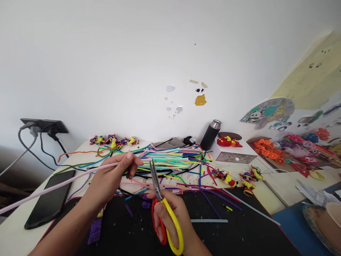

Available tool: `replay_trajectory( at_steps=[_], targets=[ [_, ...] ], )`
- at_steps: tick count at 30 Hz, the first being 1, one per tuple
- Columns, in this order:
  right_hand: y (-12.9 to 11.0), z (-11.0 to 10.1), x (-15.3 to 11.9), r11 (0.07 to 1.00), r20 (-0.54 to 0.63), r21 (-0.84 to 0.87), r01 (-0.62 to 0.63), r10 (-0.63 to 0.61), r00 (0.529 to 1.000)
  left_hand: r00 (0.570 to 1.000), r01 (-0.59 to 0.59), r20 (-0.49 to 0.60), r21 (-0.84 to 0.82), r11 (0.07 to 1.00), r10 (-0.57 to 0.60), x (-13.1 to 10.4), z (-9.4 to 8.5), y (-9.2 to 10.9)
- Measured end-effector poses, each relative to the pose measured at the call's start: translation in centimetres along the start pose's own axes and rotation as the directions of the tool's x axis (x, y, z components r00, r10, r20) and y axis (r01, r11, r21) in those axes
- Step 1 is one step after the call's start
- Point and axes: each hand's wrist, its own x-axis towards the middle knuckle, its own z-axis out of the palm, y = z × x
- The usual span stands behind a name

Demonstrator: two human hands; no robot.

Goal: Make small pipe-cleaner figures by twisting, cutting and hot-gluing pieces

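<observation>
My left hand (117,174) pinches a pale pink pipe cleaner (61,185) near its end, its long tail running to the lower left. In my right hand (173,213) is a pair of scissors (156,181) with one red and one yellow handle. Their blades point up and are slightly apart, just right of the pipe cleaner's short end. Behind both hands lies a spread of many-coloured pipe cleaners (165,160). Purple fuzzy pieces (95,229) lie on the black mat (226,241) below.
A black phone (50,199) lies at left, under power cables (45,153) plugged in at the wall. A black thermos (210,135) and a white box (234,154) stand at the back right. Small fuzzy dolls (247,183) sit at right, others (114,140) by the wall.
</observation>
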Motion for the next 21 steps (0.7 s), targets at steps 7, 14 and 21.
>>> replay_trajectory(
  at_steps=[7,14,21],
  targets=[
    [0.28,-0.24,0.16,0.999,-0.030,-0.030,-0.018,0.017,0.999,1.000,0.004,0.004,-0.029,1.000,-0.004,0.02,0.14,0.36],
    [0.39,-0.14,0.22,0.999,-0.033,-0.039,-0.014,0.013,0.999,1.000,0.010,0.019,-0.070,0.997,-0.008,0.08,0.08,0.16],
    [-0.54,0.22,-0.15,0.997,-0.087,-0.071,-0.035,0.028,0.996,1.000,0.006,0.011,-0.043,0.999,-0.006,0.12,0.02,-0.06]
  ],
)
